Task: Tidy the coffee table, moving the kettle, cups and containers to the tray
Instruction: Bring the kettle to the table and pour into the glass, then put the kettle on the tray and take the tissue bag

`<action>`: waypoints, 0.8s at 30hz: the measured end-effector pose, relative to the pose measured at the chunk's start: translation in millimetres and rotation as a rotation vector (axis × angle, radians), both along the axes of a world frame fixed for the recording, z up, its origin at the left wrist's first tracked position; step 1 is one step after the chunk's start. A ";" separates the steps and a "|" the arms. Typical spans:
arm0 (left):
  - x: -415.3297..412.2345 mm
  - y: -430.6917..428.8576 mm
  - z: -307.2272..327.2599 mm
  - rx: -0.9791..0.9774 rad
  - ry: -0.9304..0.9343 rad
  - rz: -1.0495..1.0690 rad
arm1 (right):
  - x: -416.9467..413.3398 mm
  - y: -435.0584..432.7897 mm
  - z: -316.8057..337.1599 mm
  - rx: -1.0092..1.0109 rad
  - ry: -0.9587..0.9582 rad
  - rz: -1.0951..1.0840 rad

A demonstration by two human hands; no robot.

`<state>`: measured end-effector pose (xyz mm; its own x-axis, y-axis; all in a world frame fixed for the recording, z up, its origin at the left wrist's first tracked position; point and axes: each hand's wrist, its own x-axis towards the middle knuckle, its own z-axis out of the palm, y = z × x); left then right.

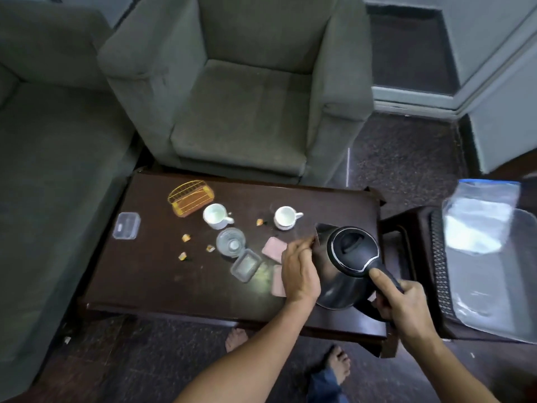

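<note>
Since the kettle [348,257] is the thing in hand, the move ahead turns on where the tray [520,286] lies from it: off the tabletop's [162,280] right edge, on a dark stool [406,245] just beside that edge. What appears to be the tray is a clear plastic one, and a judgement only, since its shape is hard to read. The kettle sits over the tabletop's near right corner, its axis running from spout at far left to handle at near right, so the handle already points toward the tray side. The right hand [404,306], the nearer one to the tray, grips the handle with fingers curled round it and thumb laid along the top. The left hand [299,271] lies open against the kettle's left flank, fingers stretched toward the spout, steadying rather than clasping.

Whether the kettle's base rests on the tabletop or hangs just above it cannot be told. A crumpled bag [482,210] lies over the tray's far part, and the frame's right edge cuts the tray off. The left hand covers part of two pink pads [274,248]. A cup [216,217], a second cup [286,218] and clear containers [246,264] wait toward the tabletop's middle and left.
</note>
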<state>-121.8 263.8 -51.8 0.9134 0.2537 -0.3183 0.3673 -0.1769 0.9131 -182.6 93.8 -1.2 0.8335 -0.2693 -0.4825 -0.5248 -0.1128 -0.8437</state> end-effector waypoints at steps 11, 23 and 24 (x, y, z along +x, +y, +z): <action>21.1 -203.2 45.7 -0.220 -0.009 -0.206 | -22.0 -213.6 67.7 -0.092 -0.074 -0.108; -10.5 -326.0 35.5 -0.195 0.273 -0.327 | -36.1 -367.0 30.6 -0.253 -0.045 -0.145; -11.8 -330.6 32.5 -0.192 0.283 -0.320 | -33.2 -374.4 24.1 -0.247 -0.039 -0.161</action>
